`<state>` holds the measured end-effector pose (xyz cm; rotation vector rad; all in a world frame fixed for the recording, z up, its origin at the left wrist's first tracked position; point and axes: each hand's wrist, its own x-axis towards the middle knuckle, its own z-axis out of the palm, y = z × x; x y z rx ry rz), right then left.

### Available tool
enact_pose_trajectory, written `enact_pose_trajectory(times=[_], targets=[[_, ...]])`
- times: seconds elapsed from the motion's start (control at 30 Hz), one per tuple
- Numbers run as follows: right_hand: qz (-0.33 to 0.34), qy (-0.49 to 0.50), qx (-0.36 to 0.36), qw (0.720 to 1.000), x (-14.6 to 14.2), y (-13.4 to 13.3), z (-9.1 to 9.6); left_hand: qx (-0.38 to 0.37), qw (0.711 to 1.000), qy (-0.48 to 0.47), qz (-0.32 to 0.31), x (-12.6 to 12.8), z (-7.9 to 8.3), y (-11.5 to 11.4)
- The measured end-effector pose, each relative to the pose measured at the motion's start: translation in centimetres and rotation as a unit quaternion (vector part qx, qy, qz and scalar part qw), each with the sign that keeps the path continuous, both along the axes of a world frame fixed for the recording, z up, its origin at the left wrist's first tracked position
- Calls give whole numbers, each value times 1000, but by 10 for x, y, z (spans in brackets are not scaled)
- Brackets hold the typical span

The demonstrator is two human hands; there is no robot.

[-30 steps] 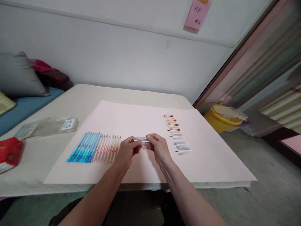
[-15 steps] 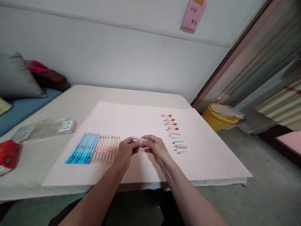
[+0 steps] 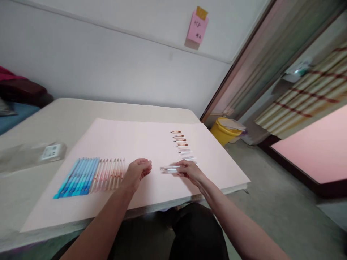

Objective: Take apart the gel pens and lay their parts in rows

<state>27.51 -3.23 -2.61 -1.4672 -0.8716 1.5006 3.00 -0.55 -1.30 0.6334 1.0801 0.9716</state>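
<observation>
My right hand (image 3: 189,170) pinches a clear pen barrel (image 3: 169,169) and holds it level just above the pink sheet (image 3: 130,141), beside the near end of a column of small pen tips and caps (image 3: 181,144). My left hand (image 3: 137,172) hovers a little to the left with its fingers curled in; nothing shows in it. To its left lies a row of blue pens (image 3: 78,177) and clear pink pens (image 3: 110,174), side by side on the sheet.
The pink sheet lies on a beige table (image 3: 81,108) against a grey wall. A clear plastic packet (image 3: 32,155) rests at the table's left. A yellow bucket (image 3: 225,131) stands on the floor at right. A pink note (image 3: 197,30) hangs on the wall.
Both hands held the clear barrel together before. Now the left hand has let go and the right hand has carried the barrel to the right, toward the column of tips. The view has swung right.
</observation>
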Motion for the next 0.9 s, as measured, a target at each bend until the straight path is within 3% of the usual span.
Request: enact_pose_trajectory(times=[0.13, 0.27, 0.57, 0.9], targets=[[6, -49, -43, 998, 73, -31, -15, 15, 1000, -23, -8, -2, -1, 1], [2, -59, -50, 997, 114, -35, -25, 2, 999, -31, -14, 1, -3, 1], [11, -60, -45, 997, 127, -22, -28, -2, 999, -36, -13, 1, -3, 6], [-20, -98, 3, 995, 121, -28, -25, -1, 999, -44, -9, -2, -3, 10]])
